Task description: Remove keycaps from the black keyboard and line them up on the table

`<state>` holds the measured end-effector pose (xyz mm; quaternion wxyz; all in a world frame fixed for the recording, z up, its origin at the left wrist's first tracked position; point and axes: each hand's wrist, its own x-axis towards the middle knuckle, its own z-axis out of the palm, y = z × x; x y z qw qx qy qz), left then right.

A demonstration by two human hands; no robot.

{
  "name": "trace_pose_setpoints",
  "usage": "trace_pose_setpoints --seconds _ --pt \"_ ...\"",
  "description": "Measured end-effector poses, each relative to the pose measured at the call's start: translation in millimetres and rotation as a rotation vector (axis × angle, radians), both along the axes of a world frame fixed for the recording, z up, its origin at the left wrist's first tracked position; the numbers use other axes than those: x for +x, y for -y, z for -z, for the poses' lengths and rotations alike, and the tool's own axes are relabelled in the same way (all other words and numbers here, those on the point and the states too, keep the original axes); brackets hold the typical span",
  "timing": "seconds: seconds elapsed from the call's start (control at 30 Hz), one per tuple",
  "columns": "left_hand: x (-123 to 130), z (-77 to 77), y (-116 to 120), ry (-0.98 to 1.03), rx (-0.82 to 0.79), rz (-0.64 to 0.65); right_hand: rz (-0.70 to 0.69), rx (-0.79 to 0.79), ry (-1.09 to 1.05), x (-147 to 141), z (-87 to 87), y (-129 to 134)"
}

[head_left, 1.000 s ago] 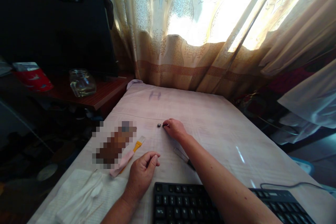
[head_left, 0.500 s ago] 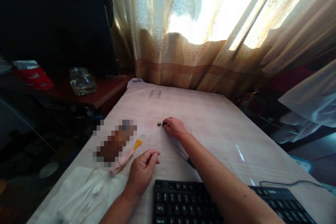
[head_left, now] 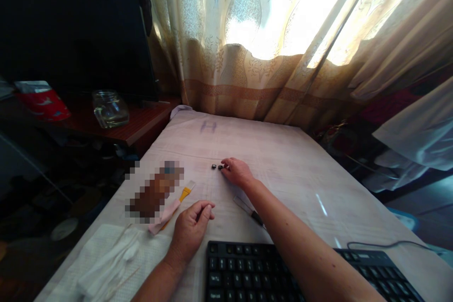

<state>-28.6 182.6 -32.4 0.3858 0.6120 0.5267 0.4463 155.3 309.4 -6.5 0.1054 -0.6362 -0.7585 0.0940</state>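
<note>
At lower left of the frame, a yellow brush (head_left: 184, 194) is laid on pale cloth (head_left: 269, 146). Right of it, the left hand (head_left: 191, 227) is curled; whether anything is gripped cannot be told. At centre, two small black pieces (head_left: 213, 166) are seen side by side, the second apparently being positioned, a light touch called for. Beside it, the right hand's (head_left: 238, 172) fingers are slightly parted, contact unclear.

Brush (head_left: 186, 192) left of keyboard (head_left: 247, 269)

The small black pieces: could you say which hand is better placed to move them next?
Likely the right hand: its fingertips are at one piece; the left hand lies farther back.
</note>
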Motion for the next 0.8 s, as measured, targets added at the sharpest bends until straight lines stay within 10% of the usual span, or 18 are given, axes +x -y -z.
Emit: trace_pose_setpoints --seconds 0.8 --pt "1.0 -8.0 0.3 -0.09 0.032 0.023 0.126 -0.174 -0.024 76.8 -18.3 116.4"
